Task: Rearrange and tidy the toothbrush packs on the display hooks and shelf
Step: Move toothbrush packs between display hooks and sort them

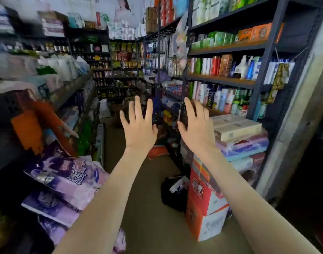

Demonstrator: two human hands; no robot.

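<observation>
Nearest the camera, low left: purple soft packs [65,173], stacked askew. Low right: a red-and-white carton [204,195] on the floor, with a black bag [172,195] just beside it.

Mid-aisle, raised:
- left hand [138,129], back to the camera, fingers straight and spread; grip wide, holding nothing.
- right hand [195,129], likewise splayed; grip wide. A thin pale strip [181,111] stands by its thumb; whether it is touched cannot be told.

Right of the hands: flat boxes [237,129] piled at the rack foot, and above them a bottle shelf [221,80].

Farther along the right rack: small hanging packs [172,65], blurred, under a rail of hooks [166,32]. These are probably the toothbrush packs, well beyond both hands and not yet reached.

Step in hand, as judged: closing on the display. Handling notes:
- step in until the packs hang squarely in front;
- take each card by its top edge, near the punched hole;
- steady the hook with the other hand;
- thread straight on, faces outward;
- watch the carton and bag underfoot.
</observation>
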